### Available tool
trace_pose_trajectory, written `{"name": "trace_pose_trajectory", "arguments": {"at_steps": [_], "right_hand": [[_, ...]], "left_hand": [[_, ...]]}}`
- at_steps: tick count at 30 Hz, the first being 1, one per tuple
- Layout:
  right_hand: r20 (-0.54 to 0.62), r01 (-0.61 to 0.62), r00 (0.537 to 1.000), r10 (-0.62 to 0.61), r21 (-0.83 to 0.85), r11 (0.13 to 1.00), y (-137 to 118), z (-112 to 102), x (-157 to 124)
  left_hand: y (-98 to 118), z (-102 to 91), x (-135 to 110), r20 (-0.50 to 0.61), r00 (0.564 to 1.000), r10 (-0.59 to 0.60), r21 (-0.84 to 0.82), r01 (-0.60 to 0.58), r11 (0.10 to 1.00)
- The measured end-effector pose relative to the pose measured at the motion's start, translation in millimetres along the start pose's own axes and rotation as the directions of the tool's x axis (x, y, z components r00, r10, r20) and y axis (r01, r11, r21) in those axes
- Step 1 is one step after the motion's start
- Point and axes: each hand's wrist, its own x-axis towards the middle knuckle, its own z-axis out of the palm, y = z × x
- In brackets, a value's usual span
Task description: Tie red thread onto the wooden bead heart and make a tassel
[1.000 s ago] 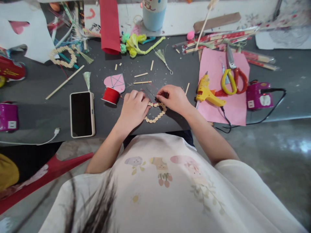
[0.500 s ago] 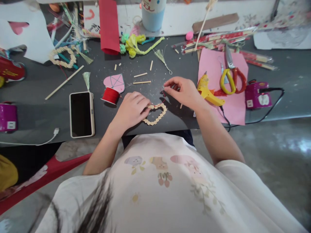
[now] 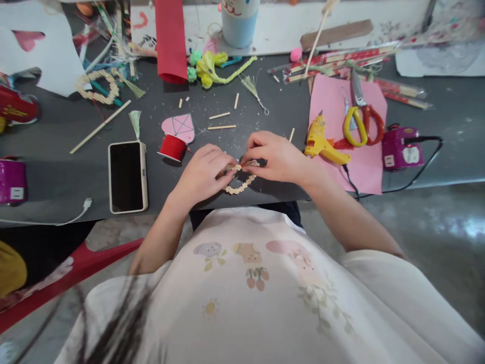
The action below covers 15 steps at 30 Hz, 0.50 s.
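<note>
- With the left hand [image 3: 202,171], pinching the left lobe of the beige heart-shaped ring [image 3: 238,188], fingers curled shut on it.
- With the right hand [image 3: 275,159], gripping the ring's right lobe, thumb and fingertips pressed together on it.
- Hands drawn close together over the far side of the ring; touching each other or not, cannot tell.
- Ring at the near edge of the dark table [image 3: 56,131], about the middle of the scene, its pointed tip towards the near side; resting on the surface or lifted just off it, cannot tell.
- Just left of the left hand, a red thread spool [image 3: 172,147], with a pink paper heart [image 3: 179,126] touching its far side.
- Further left, a phone [image 3: 128,176] lying face up with a dark screen.
- Right of the right hand, a yellow glue gun [image 3: 322,144] lying across the left edge of a pink sheet [image 3: 333,96].
- On the same sheet, scissors [image 3: 358,126] with one yellow and one red handle; just beyond its right edge, a purple socket block [image 3: 401,149].
- Beyond the hands, short wooden sticks [image 3: 222,127] scattered on the table.
- At the far left, a second beige ring [image 3: 99,99].
</note>
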Motion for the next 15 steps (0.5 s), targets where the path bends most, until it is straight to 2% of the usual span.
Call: {"name": "trace_pose_trajectory", "arguments": {"at_steps": [9,15], "right_hand": [[0.096,0.054,0.994,-0.051,-0.031,0.998,-3,-9,8],[0.224,0.052,0.973,-0.047,-0.013,0.999,-1,-14,14]], "left_hand": [[3,-0.9,-1,-0.029,0.998,0.055,0.042,-0.054,0.998],[3,-1.5,0,-0.054,0.994,0.099,0.008,-0.098,0.995]]}}
